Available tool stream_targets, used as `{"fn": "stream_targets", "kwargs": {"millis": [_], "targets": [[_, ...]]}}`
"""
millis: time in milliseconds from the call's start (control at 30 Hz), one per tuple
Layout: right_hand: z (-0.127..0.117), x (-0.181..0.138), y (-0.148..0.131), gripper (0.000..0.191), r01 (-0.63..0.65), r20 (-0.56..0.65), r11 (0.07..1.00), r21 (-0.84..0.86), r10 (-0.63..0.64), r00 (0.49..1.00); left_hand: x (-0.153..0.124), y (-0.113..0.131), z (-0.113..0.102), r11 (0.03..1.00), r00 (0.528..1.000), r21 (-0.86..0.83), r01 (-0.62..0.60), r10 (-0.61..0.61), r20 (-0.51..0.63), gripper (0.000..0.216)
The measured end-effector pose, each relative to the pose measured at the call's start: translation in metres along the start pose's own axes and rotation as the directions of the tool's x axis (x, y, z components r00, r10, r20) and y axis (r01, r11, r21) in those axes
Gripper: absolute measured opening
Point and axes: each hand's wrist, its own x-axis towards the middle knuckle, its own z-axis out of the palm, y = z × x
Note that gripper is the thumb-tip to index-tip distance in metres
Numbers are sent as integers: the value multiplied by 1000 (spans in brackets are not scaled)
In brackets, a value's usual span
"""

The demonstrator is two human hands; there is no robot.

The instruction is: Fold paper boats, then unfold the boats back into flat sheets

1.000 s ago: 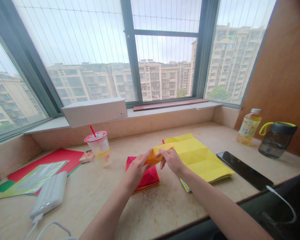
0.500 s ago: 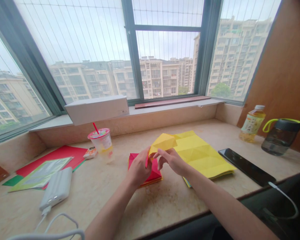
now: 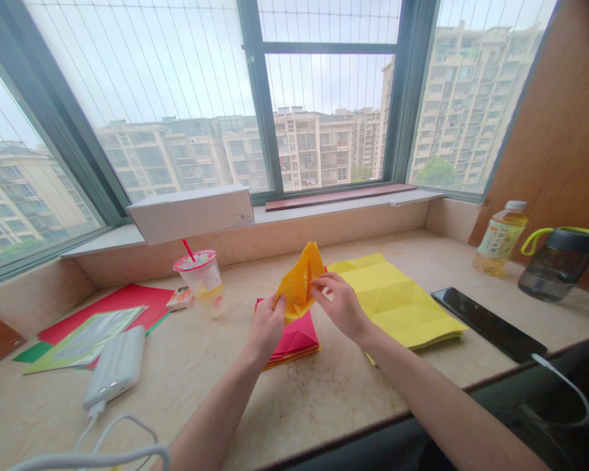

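A folded orange-yellow paper (image 3: 297, 284) is held up between both hands, tilted, with creased flaps standing up. My left hand (image 3: 269, 322) grips its left lower edge, thumb on top. At its right side, my right hand (image 3: 338, 302) pinches a flap between thumb and fingers. Beneath the held piece lies a stack of folded papers with a pink-red one on top (image 3: 297, 340), partly hidden by my left hand. Creased yellow sheets (image 3: 397, 297) lie flat to the right, under and beyond my right forearm.
On the left are red sheets (image 3: 127, 301), a light green packet (image 3: 86, 340), a white power bank (image 3: 115, 366) with cable, and a lidded cup (image 3: 201, 278). At the right lie a phone (image 3: 488, 324), a drink bottle (image 3: 500, 239) and a dark water bottle (image 3: 559, 265). A white box (image 3: 191, 214) stands on the sill.
The folded paper has turned upright, showing its orange-yellow folds toward me. My left hand has shifted slightly left, and my right hand has moved up a little at the paper's right side.
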Motion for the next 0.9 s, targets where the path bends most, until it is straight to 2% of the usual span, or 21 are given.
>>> {"fn": "stream_targets", "kwargs": {"millis": [100,200,367,467,633,767,833,900], "targets": [[4,-2,5,20,-17,-11,999,-45,16,1000,-4,5,3,998,999,55,-41,40,24,37],[5,-3,10,19,-68,-65,995,-69,63,996,-12,10,6,960,985,230,-159,140,98,36],[0,-2,19,9,-221,-148,962,-160,197,969,-24,19,10,831,915,411,-376,262,306,35],[-2,-2,23,9,-287,-142,921,-264,257,956,-26,21,10,789,898,450,-419,286,335,36],[-2,-3,22,4,-321,-156,927,-194,294,943,-24,23,8,827,926,427,-367,281,251,36],[-2,-2,19,12,-326,-151,930,-171,302,941,-18,20,4,866,965,426,-263,232,124,33],[-2,-1,17,18,-288,-137,954,-88,275,952,-13,16,0,908,984,380,-178,176,39,31],[-1,1,14,23,-253,-118,964,85,262,958,-6,10,-6,962,995,259,-86,95,-24,30]]}}
